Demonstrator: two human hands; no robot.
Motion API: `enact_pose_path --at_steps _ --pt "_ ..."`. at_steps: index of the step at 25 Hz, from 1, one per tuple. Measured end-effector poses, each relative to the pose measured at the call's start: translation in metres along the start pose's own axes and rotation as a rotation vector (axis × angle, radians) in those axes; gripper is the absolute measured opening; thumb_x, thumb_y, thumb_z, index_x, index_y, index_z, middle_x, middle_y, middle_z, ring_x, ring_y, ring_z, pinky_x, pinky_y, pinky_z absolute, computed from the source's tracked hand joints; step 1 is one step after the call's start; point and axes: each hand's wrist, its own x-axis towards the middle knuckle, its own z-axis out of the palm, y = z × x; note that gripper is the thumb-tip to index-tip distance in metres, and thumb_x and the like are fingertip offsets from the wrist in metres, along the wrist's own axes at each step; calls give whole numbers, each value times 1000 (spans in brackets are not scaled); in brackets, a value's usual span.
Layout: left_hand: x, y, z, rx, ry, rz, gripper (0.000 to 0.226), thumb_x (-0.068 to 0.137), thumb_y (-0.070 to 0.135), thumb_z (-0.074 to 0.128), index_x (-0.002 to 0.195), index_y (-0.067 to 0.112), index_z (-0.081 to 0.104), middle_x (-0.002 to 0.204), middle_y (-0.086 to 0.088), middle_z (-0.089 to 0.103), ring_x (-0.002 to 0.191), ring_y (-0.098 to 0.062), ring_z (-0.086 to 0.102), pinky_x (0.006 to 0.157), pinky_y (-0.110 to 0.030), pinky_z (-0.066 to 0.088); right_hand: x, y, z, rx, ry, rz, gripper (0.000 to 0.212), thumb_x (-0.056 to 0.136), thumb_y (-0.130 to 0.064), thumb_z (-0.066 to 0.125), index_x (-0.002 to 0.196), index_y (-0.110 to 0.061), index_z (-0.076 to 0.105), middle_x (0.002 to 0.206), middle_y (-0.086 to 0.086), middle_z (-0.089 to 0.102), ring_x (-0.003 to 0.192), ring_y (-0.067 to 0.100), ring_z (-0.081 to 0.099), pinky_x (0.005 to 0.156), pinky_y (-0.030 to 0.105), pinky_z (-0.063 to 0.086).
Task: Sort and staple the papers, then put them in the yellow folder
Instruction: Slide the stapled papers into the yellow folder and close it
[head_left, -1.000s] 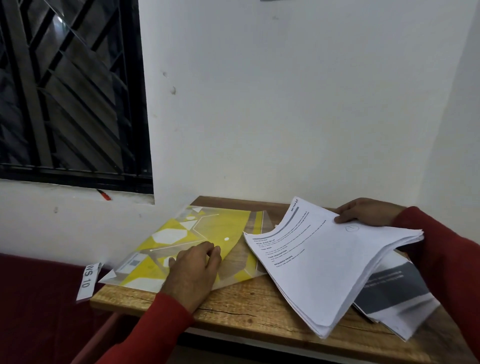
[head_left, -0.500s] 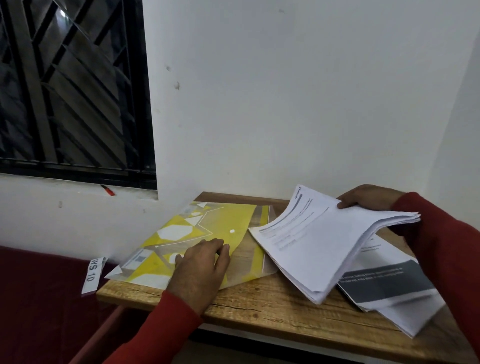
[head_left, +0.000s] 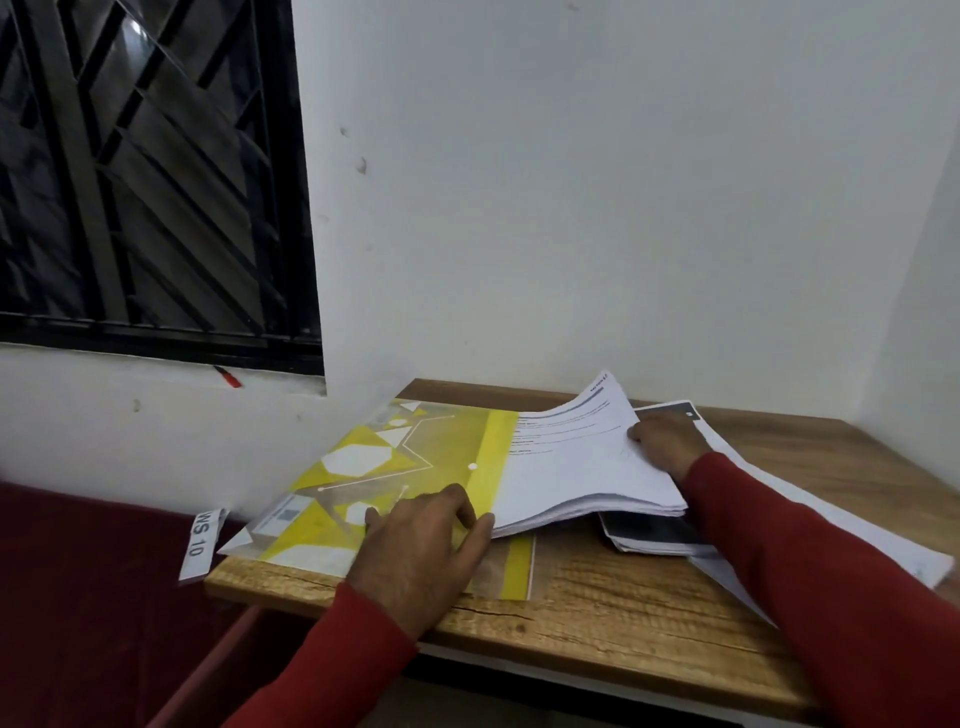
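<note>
The yellow translucent folder (head_left: 395, 467) with white geometric shapes lies flat on the left part of the wooden table (head_left: 597, 603). My left hand (head_left: 421, 545) rests on it and pinches its open flap edge at the thumb. A thick stack of printed white papers (head_left: 576, 467) sits with its left edge tucked at the folder's opening. My right hand (head_left: 665, 447) grips the stack from its far right side. More papers with a dark grey band (head_left: 654, 530) lie under and to the right of the stack.
A white wall stands right behind the table. A barred dark window (head_left: 145, 171) is at upper left. A white paper tag reading "WS 10" (head_left: 200, 543) hangs off the table's left corner above a red surface (head_left: 78, 597).
My right hand has carried the paper stack left and down, from hovering over the right side onto the folder's open edge. My left hand shifted right to the flap edge.
</note>
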Motion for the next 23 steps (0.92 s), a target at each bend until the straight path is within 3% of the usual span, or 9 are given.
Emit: enact_pose_path --at_steps 3,5,9,11,13,14,17,20,23 --pt "0 4 -3 11 14 -7 35 92 67 43 94 34 57 91 10 67 93 -13 62 88 -43 49 -12 2 11 438 -103 50 17 93 4 52 90 3 69 89 20 72 63 20 68 58 23 54" --pt "1 2 -4 -43 55 -18 42 90 71 38 95 35 59 91 12 69 90 -9 63 79 -37 51 -18 3 16 604 -239 101 17 98 -1 52 104 3 67 98 21 73 81 30 73 75 37 60" --pt "38 -33 -16 -122 23 -71 45 85 75 37 100 39 60 100 11 70 103 -13 63 85 -38 52 -14 8 15 581 -207 63 20 97 -6 57 109 7 67 105 24 72 99 40 69 90 53 55" --pt "72 -61 -29 39 -200 -136 52 84 77 38 118 43 58 129 5 63 123 -20 55 102 -41 44 -14 9 14 563 -194 54 19 96 -6 59 108 6 68 105 22 72 93 38 70 86 52 55" --pt "95 -82 -30 239 -433 -185 70 82 85 26 140 48 42 157 1 36 145 -27 32 117 -52 24 -15 9 13 552 -199 49 18 95 -4 58 107 5 68 101 20 73 81 31 70 72 42 58" --pt "98 -88 -26 278 -502 -207 68 86 82 23 145 51 35 163 -1 24 150 -30 20 119 -56 14 -15 8 13 541 -208 43 18 95 -3 57 107 4 69 98 18 74 74 28 71 64 35 59" --pt "89 -104 -8 166 -450 -201 63 90 79 18 145 54 33 165 0 20 153 -29 10 120 -57 7 -18 8 14 500 -243 22 17 95 3 54 103 1 70 90 16 74 60 21 70 53 30 56" --pt "86 -110 -4 -69 -343 -177 88 71 96 7 137 52 47 149 11 48 145 -24 32 119 -54 21 -23 -1 22 489 -305 21 18 96 3 52 96 -5 69 80 12 71 49 15 65 38 21 46" --pt "86 -107 -8 -168 -224 -185 92 68 95 8 128 45 58 131 3 62 125 -23 54 108 -43 39 -27 -19 33 478 -397 40 19 96 2 52 103 -5 69 87 11 73 66 22 69 49 28 56"
